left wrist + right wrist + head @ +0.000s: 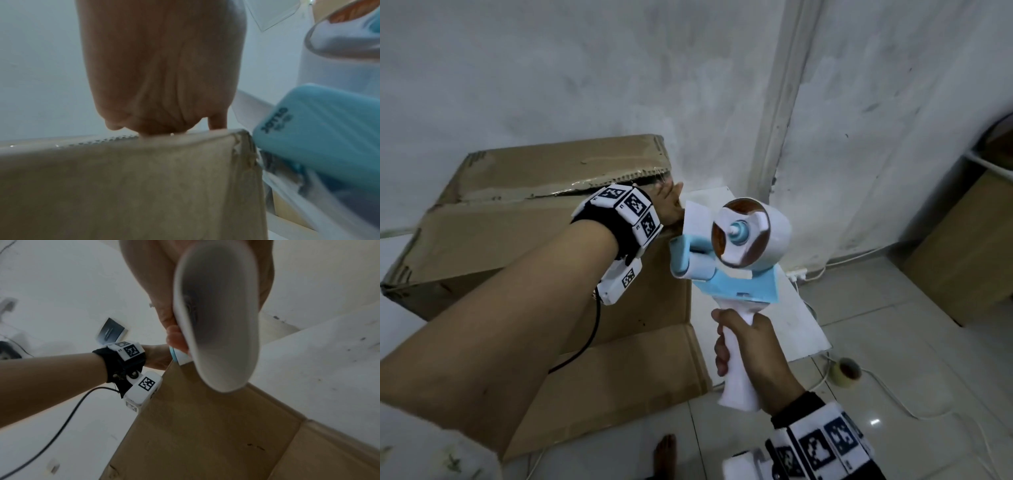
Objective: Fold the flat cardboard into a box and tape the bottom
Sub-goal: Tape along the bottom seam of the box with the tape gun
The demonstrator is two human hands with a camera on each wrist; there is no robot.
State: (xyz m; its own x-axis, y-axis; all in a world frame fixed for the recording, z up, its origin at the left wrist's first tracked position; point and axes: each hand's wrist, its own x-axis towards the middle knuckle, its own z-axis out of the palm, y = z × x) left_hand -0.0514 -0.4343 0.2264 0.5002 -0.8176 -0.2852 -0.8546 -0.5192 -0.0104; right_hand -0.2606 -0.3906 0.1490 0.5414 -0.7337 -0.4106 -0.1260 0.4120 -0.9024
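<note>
A brown cardboard box (pixel 524 219) stands on the floor with its closed flaps on top and a taped seam (pixel 571 192) across them. My left hand (pixel 669 202) lies flat on the box's top right edge, palm (pixel 160 68) down on the cardboard (pixel 127 186). My right hand (pixel 743 346) grips the white handle (pixel 216 318) of a blue and white tape dispenser (pixel 736 246). Its roller end sits at the box's upper right corner, right beside my left hand. One lower flap (pixel 619 377) lies open on the floor.
A white board (pixel 791 325) lies on the tiled floor right of the box. A spare tape roll (pixel 846 371) and white cables lie further right. Another cardboard piece (pixel 969 246) leans at the right. A bare foot (pixel 664 455) stands near the bottom.
</note>
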